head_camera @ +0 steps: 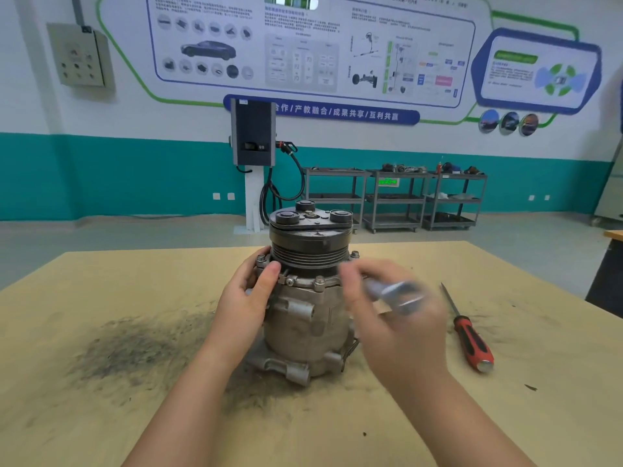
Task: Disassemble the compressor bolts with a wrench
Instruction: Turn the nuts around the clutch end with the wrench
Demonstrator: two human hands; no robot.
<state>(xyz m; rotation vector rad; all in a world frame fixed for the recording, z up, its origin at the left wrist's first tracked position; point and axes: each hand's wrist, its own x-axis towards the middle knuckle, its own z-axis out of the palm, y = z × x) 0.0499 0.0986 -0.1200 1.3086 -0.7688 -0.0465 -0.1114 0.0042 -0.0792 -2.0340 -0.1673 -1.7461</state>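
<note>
Head view — hands (pixel 397 318) on compressor (pixel 308 298)

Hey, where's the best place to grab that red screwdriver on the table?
Take the screwdriver by its thick red-and-black handle, coming from above. It lies flat on the table, handle nearer you, thin shaft pointing away, nothing touching it.

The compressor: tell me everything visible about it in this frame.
The compressor stands upright on the tan table. Grey cast-metal body, dirty, with a black grooved pulley and clutch plate on top; bolts ring the flange beneath the pulley. The left hand grips its left side; the right hand holds a blurred wrench beside it.
</note>
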